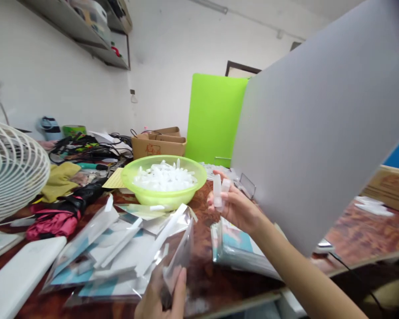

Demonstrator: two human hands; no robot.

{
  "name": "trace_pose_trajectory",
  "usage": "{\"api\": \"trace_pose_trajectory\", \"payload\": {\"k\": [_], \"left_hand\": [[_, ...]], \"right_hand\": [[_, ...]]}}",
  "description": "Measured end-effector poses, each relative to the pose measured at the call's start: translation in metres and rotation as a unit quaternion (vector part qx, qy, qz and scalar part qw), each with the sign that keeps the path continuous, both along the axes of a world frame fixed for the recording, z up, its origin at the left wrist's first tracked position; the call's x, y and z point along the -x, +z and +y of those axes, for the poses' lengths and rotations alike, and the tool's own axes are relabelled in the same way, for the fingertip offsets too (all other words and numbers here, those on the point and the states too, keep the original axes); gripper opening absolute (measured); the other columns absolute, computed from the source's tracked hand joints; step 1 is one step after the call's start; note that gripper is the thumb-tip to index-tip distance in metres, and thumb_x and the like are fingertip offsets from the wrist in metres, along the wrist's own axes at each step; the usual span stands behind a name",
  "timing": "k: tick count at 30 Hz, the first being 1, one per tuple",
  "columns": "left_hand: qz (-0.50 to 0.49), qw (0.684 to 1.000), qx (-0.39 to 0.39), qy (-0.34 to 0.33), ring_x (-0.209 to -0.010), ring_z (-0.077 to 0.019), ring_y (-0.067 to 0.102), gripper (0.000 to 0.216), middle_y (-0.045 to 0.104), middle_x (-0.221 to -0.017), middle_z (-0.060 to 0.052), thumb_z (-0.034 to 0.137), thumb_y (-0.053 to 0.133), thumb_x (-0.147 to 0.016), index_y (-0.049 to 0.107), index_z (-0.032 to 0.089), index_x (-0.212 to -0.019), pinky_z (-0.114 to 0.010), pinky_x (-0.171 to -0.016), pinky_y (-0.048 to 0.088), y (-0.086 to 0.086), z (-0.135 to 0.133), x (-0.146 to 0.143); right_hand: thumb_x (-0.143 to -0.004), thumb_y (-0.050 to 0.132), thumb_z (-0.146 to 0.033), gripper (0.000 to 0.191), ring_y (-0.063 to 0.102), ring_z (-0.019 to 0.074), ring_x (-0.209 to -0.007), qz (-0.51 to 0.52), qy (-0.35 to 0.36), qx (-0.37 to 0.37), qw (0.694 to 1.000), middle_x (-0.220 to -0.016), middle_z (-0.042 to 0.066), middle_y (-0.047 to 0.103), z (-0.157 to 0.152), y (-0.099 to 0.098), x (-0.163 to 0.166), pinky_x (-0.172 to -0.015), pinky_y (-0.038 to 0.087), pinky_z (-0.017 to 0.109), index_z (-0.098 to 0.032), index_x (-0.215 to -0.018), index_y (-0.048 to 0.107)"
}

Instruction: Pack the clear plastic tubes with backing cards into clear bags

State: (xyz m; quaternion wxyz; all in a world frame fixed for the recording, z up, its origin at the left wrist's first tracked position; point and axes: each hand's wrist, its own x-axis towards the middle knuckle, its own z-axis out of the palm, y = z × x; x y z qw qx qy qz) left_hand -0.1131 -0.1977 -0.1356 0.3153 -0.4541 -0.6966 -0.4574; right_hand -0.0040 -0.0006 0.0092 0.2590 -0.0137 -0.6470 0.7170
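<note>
My left hand is closed on the near edge of a clear plastic bag at the front of the table. Held up beside the basin, my right hand pinches small translucent white plastic tubes between thumb and fingers. Under and left of the bag lie several filled clear packets with white and blue contents. A light green basin behind them is heaped with white plastic pieces. Below my right forearm sits a stack of clear bags with blue printed cards.
A white fan guard stands at the left, near a pink and black folded umbrella and a white box. A tall grey panel and a green panel rise on the right. Cardboard boxes stand behind the basin.
</note>
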Motion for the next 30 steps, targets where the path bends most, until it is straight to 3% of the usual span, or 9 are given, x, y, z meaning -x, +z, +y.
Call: {"api": "trace_pose_trajectory", "payload": {"k": [2, 5, 8, 11, 16, 21, 23, 26, 30], "left_hand": [[0.003, 1.000, 0.001, -0.025, -0.075, -0.0201, 0.073, 0.033, 0.075, -0.095, -0.005, 0.027, 0.055, -0.090, 0.055, 0.020, -0.122, -0.026, -0.060, 0.059, 0.011, 0.002, -0.009], [0.050, 0.997, 0.004, -0.061, -0.094, -0.0185, 0.069, 0.032, 0.072, -0.106, -0.008, 0.021, 0.054, -0.090, 0.056, 0.018, -0.122, -0.025, -0.079, 0.055, 0.023, 0.000, -0.021], [0.055, 0.996, 0.001, -0.069, -0.109, -0.0164, 0.061, 0.035, 0.067, -0.115, -0.008, 0.009, 0.049, -0.089, 0.057, 0.018, -0.122, -0.026, -0.096, 0.044, 0.032, -0.006, -0.033], [0.078, 0.996, -0.006, -0.030, -0.116, -0.0184, 0.057, 0.040, 0.066, -0.118, -0.008, 0.008, 0.048, -0.089, 0.057, 0.018, -0.126, -0.029, -0.102, 0.037, 0.039, -0.010, -0.043], [0.162, 0.986, 0.023, -0.032, -0.124, -0.0236, 0.051, 0.050, 0.062, -0.124, -0.010, 0.006, 0.049, -0.086, 0.051, 0.018, -0.134, -0.034, -0.105, 0.036, 0.036, -0.008, -0.042], [0.129, 0.990, 0.040, -0.039, -0.121, -0.0218, 0.054, 0.052, 0.062, -0.125, -0.011, 0.003, 0.047, -0.084, 0.049, 0.016, -0.135, -0.033, -0.102, 0.040, 0.018, -0.006, -0.038], [0.119, 0.991, 0.045, -0.029, -0.118, -0.0206, 0.056, 0.051, 0.063, -0.124, -0.010, 0.002, 0.046, -0.084, 0.051, 0.016, -0.133, -0.031, -0.100, 0.041, 0.015, -0.008, -0.040], [0.129, 0.991, 0.042, -0.021, -0.118, -0.0215, 0.056, 0.049, 0.063, -0.123, -0.010, 0.002, 0.047, -0.085, 0.052, 0.016, -0.132, -0.033, -0.099, 0.042, 0.016, -0.009, -0.046], [0.153, 0.987, 0.048, -0.014, -0.118, -0.0240, 0.056, 0.053, 0.064, -0.122, -0.009, -0.002, 0.047, -0.083, 0.052, 0.018, -0.133, -0.036, -0.097, 0.042, 0.023, -0.010, -0.054]], "right_hand": [[-0.085, 0.060, -0.029, 0.041, 0.071, 0.0148, -0.076, 0.037, -0.048, 0.031, 0.998, -0.087, 0.000, 0.072, -0.020, -0.009, -0.018, -0.074, 0.055, 0.030, -0.027, -0.119, 0.038], [-0.088, 0.061, -0.030, 0.025, 0.070, 0.0128, -0.067, 0.123, -0.208, 0.013, 0.970, -0.075, -0.003, 0.071, -0.056, -0.026, -0.040, -0.066, 0.055, 0.025, -0.026, -0.104, 0.043], [-0.093, 0.054, -0.025, 0.013, 0.060, 0.0092, -0.051, 0.159, -0.297, -0.061, 0.939, -0.063, -0.006, 0.063, -0.087, -0.043, -0.061, -0.053, 0.051, 0.020, -0.027, -0.103, 0.045], [-0.089, 0.058, -0.017, 0.018, 0.056, 0.0084, -0.051, 0.138, -0.333, -0.192, 0.913, -0.079, -0.002, 0.062, -0.103, -0.051, -0.075, -0.046, 0.047, 0.018, -0.027, -0.103, 0.052], [-0.087, 0.059, -0.017, 0.021, 0.067, 0.0173, -0.082, 0.056, -0.271, -0.378, 0.884, -0.089, 0.003, 0.069, -0.109, -0.046, -0.075, -0.070, 0.055, 0.024, -0.026, -0.105, 0.065], [-0.094, 0.049, -0.043, 0.042, 0.061, 0.0120, -0.066, -0.033, -0.160, -0.252, 0.954, -0.083, -0.001, 0.062, -0.107, -0.049, -0.087, -0.062, 0.051, 0.021, -0.032, -0.133, 0.037], [-0.098, 0.038, -0.045, 0.026, 0.058, 0.0112, -0.069, -0.033, -0.179, -0.206, 0.962, -0.085, -0.002, 0.056, -0.104, -0.051, -0.094, -0.065, 0.049, 0.022, -0.031, -0.120, 0.038], [-0.098, 0.044, -0.032, 0.007, 0.056, 0.0121, -0.083, -0.077, -0.230, -0.267, 0.933, -0.091, 0.000, 0.052, -0.101, -0.048, -0.096, -0.077, 0.047, 0.023, -0.027, -0.099, 0.047], [-0.089, 0.060, -0.023, 0.003, 0.051, 0.0103, -0.068, -0.060, -0.299, -0.326, 0.895, -0.082, -0.001, 0.046, -0.104, -0.050, -0.083, -0.053, 0.043, 0.017, -0.026, -0.091, 0.059]]}}
